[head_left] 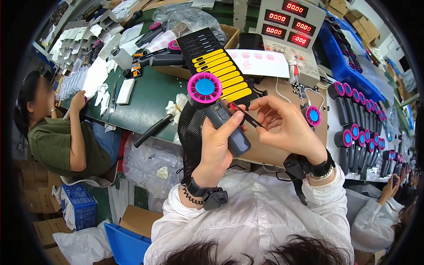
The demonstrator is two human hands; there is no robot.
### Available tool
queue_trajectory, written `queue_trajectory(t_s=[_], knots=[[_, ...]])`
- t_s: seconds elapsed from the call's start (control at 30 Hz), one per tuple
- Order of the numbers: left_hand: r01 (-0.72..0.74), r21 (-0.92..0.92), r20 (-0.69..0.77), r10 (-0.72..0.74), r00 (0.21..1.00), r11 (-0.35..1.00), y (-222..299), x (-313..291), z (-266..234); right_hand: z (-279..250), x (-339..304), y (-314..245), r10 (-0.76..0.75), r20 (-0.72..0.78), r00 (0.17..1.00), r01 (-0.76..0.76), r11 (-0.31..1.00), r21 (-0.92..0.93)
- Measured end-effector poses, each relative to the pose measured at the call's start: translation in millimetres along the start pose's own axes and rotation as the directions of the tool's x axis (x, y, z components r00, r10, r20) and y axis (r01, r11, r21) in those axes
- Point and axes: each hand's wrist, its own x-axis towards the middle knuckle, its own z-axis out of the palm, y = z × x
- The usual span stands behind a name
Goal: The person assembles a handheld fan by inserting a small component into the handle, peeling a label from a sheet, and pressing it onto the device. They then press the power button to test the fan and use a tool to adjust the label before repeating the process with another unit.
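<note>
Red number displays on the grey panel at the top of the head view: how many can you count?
4, all on the grey panel: one at the top, one at upper left, one at right, one at lower left. A fifth may sit below.

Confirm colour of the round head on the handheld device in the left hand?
Head view: the device head has a magenta-pink ring around a blue centre disc; the left hand grips its dark grey handle.

Grey panel with four red digit displays (289,20) top centre, brown cardboard boxes (353,15) top right.

Fan (215,106) in left hand (219,148) — tweezers (247,116) just right.
</note>
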Motion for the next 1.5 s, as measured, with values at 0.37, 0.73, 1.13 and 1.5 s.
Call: queue_trajectory(t_s=[0.37,0.73,1.13,1.5], knots=[[-0.013,0.009,0.005,0.013,1.0,1.0,-5.5,-6.4,13.2,8.7,-32.4,16.8,-0.072,-0.167,0.983,0.085,0.994,0.071],[-0.028,0.03,0.066,0.026,0.997,0.999,-0.4,-17.4,22.1,11.1,-46.2,7.6,-0.249,-0.3,0.921,0.233,0.968,-0.088],[0.239,-0.377,0.48,-0.032,0.877,0.895,14.9,-31.5,22.3,-1.7,-73.5,1.0,-0.463,-0.451,0.763,0.36,0.884,-0.298],[0.308,-0.473,0.497,-0.038,0.867,0.825,20.0,-43.6,35.0,-3.6,-83.6,-14.3,-0.529,-0.392,0.753,0.439,0.847,-0.301]])
